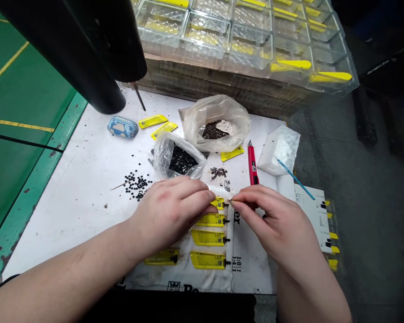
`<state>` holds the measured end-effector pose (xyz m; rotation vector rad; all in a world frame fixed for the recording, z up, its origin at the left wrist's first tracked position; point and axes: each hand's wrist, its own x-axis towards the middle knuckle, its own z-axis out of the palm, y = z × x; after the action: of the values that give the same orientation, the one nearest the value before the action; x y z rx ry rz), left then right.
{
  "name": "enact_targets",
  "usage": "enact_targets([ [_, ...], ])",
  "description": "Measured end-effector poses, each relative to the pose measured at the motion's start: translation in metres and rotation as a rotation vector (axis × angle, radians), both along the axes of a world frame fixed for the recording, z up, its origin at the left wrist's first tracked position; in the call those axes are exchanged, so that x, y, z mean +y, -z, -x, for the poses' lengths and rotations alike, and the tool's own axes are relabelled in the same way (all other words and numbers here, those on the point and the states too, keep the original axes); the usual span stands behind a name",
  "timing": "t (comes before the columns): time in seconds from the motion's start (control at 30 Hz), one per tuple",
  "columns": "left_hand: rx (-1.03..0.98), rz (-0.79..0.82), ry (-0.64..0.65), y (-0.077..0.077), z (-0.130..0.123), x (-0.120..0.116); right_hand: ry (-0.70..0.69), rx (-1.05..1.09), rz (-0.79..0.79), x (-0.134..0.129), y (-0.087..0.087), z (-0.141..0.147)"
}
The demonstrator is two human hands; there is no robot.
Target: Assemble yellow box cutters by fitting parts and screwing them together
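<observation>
Left hand [171, 211] and right hand [276, 220] meet, clamped on a small yellow plastic tab [218, 204]; one slip could send it skidding!

Uppermost yellow plastic part [218, 203]: partly hidden under the left hand [171, 211] and right hand [276, 224]. Stacked clear plastic trays [222, 36]: cut off by the top edge of the view. Loose black pieces [137, 185] on the bench [87, 179]: too small to identify; likewise the dark contents [179, 159] of the clear plastic bag [162, 157].
</observation>
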<state>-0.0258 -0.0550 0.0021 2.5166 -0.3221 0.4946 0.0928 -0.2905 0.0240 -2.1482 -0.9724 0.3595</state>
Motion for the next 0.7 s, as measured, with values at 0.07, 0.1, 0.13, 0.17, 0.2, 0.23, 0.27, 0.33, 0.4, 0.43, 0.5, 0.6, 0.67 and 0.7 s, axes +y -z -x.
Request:
enact_targets([
  [0.07,0.057,-0.045,-0.006,0.002,-0.002,-0.002,-0.066,-0.236,0.023,-0.009,0.008,-0.002],
  [0.1,0.085,-0.065,0.0,0.003,-0.004,-0.004,-0.103,-0.307,0.029,-0.012,0.012,-0.003],
  [0.13,0.108,-0.083,0.008,0.004,-0.006,-0.006,-0.134,-0.353,0.038,-0.014,0.016,-0.003],
  [0.17,0.125,-0.099,0.014,0.005,-0.007,-0.008,-0.155,-0.379,0.052,-0.015,0.019,-0.003],
  [0.2,0.139,-0.112,0.017,0.005,-0.009,-0.011,-0.17,-0.392,0.071,-0.016,0.022,-0.003],
  [0.23,0.15,-0.124,0.019,0.006,-0.01,-0.013,-0.182,-0.402,0.089,-0.016,0.024,-0.003],
  [0.27,0.159,-0.132,0.021,0.007,-0.011,-0.016,-0.19,-0.414,0.1,-0.015,0.025,-0.002],
  [0.33,0.171,-0.132,0.031,0.008,-0.013,-0.019,-0.203,-0.434,0.112,-0.013,0.025,-0.001],
  [0.4,0.183,-0.12,0.042,0.008,-0.013,-0.019,-0.216,-0.439,0.12,-0.011,0.025,0.0],
  [0.43,0.187,-0.117,0.045,0.008,-0.014,-0.019,-0.221,-0.438,0.125,-0.011,0.024,0.001],
  [0.5,0.192,-0.118,0.05,0.007,-0.014,-0.018,-0.228,-0.434,0.133,-0.01,0.024,0.002],
  [0.6,0.194,-0.121,0.064,0.007,-0.015,-0.016,-0.227,-0.433,0.139,-0.008,0.026,0.004],
  [0.67,0.191,-0.119,0.071,0.007,-0.016,-0.015,-0.224,-0.432,0.141,-0.006,0.026,0.005],
  [0.7,0.189,-0.117,0.073,0.008,-0.016,-0.015,-0.222,-0.431,0.141,-0.006,0.027,0.005],
])
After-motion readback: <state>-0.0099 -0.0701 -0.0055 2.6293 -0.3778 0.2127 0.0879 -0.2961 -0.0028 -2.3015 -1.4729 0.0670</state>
